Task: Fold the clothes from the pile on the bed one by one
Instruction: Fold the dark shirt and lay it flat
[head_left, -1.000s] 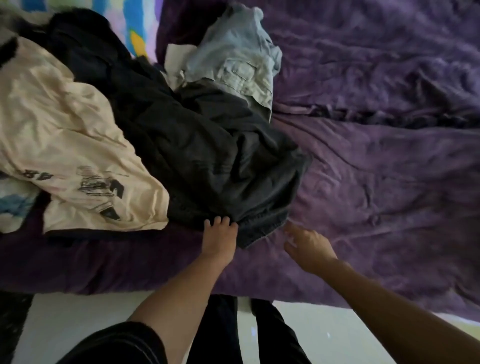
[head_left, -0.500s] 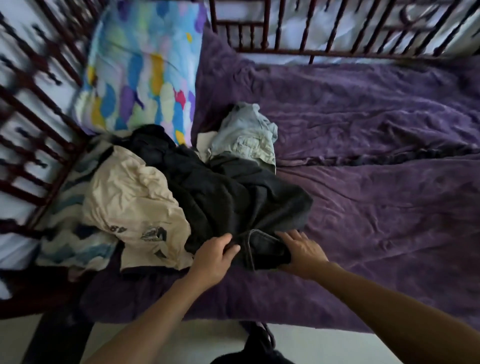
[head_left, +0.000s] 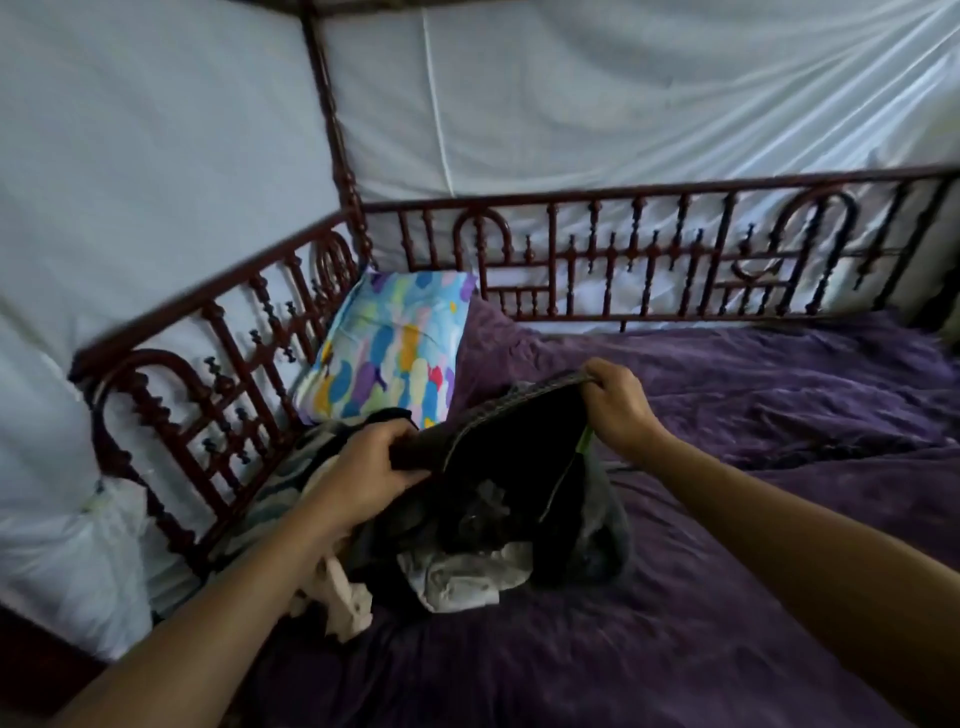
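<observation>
Now, dark garment (head_left: 514, 467) lifted — waistband running left-right, left hand (head_left: 363, 467), right hand (head_left: 618, 410) pinching it

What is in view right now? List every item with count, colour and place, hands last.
dark garment: one, black-grey, lifted above the pile, held by both hands
clothes pile: one heap, cream, white and dark pieces, bed's near left
pillow: one, multicoloured, far left corner
bedspread: one, purple, covers the bed
bed rail: dark red, along left and far sides
netting: white, behind the rail
left hand: grips the garment's left edge
right hand: pinches its top right edge
</observation>
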